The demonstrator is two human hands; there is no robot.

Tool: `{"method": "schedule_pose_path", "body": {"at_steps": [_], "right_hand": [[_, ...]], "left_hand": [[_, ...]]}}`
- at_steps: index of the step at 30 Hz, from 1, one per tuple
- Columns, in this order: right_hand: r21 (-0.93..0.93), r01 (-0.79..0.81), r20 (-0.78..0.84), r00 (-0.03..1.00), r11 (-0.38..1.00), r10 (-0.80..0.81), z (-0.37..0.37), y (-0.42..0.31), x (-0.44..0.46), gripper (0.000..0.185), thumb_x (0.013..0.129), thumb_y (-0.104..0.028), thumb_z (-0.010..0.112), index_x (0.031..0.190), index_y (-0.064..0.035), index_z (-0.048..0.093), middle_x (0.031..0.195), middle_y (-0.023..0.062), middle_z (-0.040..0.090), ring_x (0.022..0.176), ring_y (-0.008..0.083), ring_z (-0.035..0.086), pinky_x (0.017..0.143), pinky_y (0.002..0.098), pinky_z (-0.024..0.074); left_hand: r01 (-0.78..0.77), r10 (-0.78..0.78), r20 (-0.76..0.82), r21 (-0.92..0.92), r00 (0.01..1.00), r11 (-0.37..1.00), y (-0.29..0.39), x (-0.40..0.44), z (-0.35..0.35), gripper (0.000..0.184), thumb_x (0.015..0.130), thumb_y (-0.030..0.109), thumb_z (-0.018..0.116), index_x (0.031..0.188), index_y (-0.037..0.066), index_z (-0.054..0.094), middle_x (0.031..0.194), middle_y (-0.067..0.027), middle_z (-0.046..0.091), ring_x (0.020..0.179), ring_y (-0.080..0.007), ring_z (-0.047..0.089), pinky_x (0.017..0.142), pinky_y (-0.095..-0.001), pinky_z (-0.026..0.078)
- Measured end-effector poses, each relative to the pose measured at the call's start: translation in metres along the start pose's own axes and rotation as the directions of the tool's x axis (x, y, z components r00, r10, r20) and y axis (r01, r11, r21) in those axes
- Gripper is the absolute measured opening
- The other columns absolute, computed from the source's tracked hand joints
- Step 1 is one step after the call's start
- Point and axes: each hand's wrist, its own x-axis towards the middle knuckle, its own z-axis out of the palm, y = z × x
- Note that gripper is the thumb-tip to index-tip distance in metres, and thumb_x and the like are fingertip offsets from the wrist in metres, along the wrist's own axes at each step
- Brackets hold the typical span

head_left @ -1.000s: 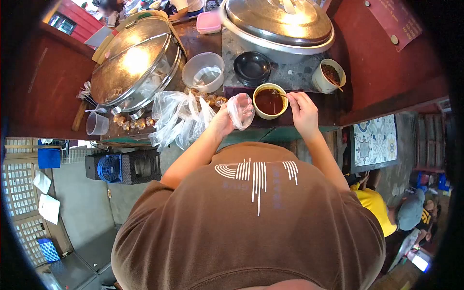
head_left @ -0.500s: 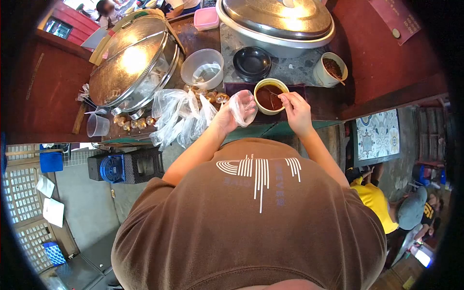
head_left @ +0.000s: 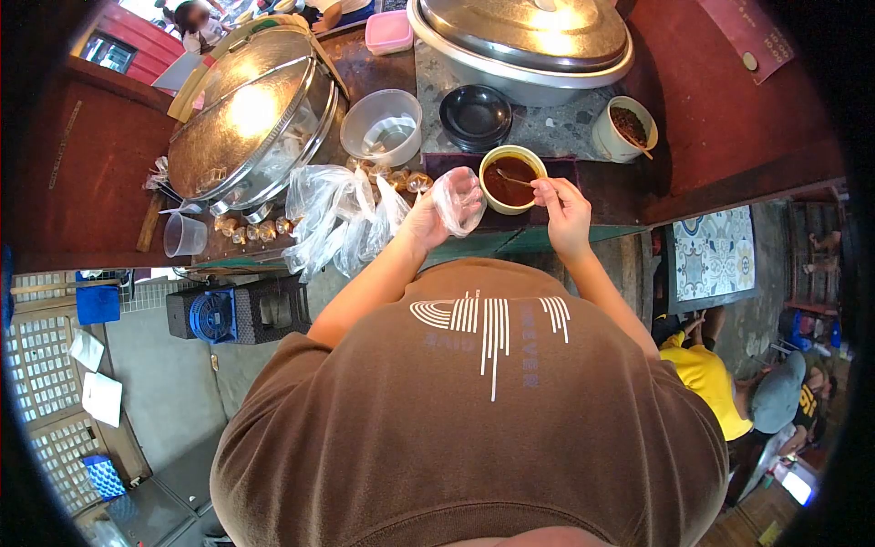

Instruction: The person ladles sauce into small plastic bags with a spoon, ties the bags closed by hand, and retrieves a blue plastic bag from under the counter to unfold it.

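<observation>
A clear plastic bag (head_left: 458, 202) is held open in my left hand (head_left: 432, 217), just left of a pale tub (head_left: 512, 206) of dark red-brown sauce. My right hand (head_left: 563, 211) pinches the handle of a small spoon (head_left: 516, 179), whose far end is over the sauce; whether it touches the surface is hard to tell. Behind the tub sits a stack of black dishes (head_left: 475, 118). Bunched plastic bags (head_left: 337, 214) lie left of my left hand, beside small knotted bags of brown sauce (head_left: 252, 234).
Two large lidded metal pots (head_left: 239, 118) (head_left: 529, 36) stand at the back. Around them are a clear round container (head_left: 383, 128), a pink box (head_left: 389, 34), a tub of dark flakes (head_left: 625, 129) and a clear cup (head_left: 185, 236). People are at the far right and upper left.
My right hand has moved slightly down along the tub's right rim, and the spoon now lies flatter across the sauce. My left hand and its bag have barely moved.
</observation>
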Motion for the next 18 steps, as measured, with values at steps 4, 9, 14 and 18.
{"method": "schedule_pose_path", "body": {"at_steps": [4,9,14,18], "right_hand": [[0.048,-0.028,-0.017,0.999,0.998,0.029,-0.001,-0.001,-0.003,0.021,0.094,-0.014,0.054,0.092,0.0036,0.066,0.082,0.0072,0.063,0.070,0.0113,0.059,0.066,0.0238,0.0503],[0.048,-0.022,-0.065,0.998,0.999,0.025,-0.003,-0.002,-0.004,0.022,0.095,-0.014,0.053,0.093,0.0035,0.067,0.081,0.0065,0.062,0.069,0.0103,0.058,0.065,0.0225,0.0474],[-0.001,-0.011,-0.066,0.998,1.000,0.011,-0.002,-0.008,-0.007,0.021,0.094,-0.013,0.053,0.093,0.0031,0.067,0.081,0.0070,0.063,0.069,0.0103,0.058,0.065,0.0228,0.0476],[-0.073,0.048,-0.035,0.998,0.996,-0.051,-0.002,-0.007,-0.010,0.021,0.094,-0.013,0.053,0.093,0.0029,0.067,0.081,0.0076,0.064,0.068,0.0107,0.059,0.065,0.0234,0.0486]], "left_hand": [[-0.010,0.010,-0.016,0.015,1.000,1.000,-0.001,0.001,-0.002,0.038,0.089,0.023,0.059,0.123,0.007,0.053,0.120,-0.0137,0.056,0.106,-0.0270,0.058,0.088,-0.0398,0.052],[-0.016,0.016,-0.004,0.017,1.000,1.000,-0.002,0.002,-0.005,0.039,0.090,0.025,0.057,0.124,0.007,0.052,0.119,-0.0138,0.057,0.106,-0.0271,0.058,0.089,-0.0402,0.051],[-0.013,0.013,-0.016,0.035,1.000,0.999,-0.001,0.001,-0.003,0.041,0.089,0.025,0.058,0.125,0.007,0.051,0.122,-0.0140,0.055,0.108,-0.0271,0.057,0.091,-0.0395,0.050],[-0.007,0.008,-0.015,0.042,1.000,0.999,-0.001,0.001,-0.004,0.041,0.089,0.024,0.059,0.125,0.007,0.051,0.123,-0.0144,0.054,0.108,-0.0272,0.057,0.091,-0.0389,0.050]]}}
